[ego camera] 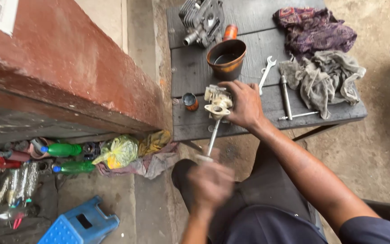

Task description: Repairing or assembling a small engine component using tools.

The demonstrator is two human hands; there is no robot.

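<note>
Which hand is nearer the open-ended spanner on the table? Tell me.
Right. The right hand grips the pale metal part just beside the spanner; the left hand is off the table, holding a screwdriver.

On the table (195, 72), the bowl (226, 58) stands between engine block (201, 20) and carburetor (217, 101).

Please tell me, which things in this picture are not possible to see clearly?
Head view:
- Left hand: motion blur hides its grip on the screwdriver.
- Carburetor: far side covered by the right hand.
- Orange can: mostly behind the bowl.
- Engine cylinder: cut off by top edge.
</note>
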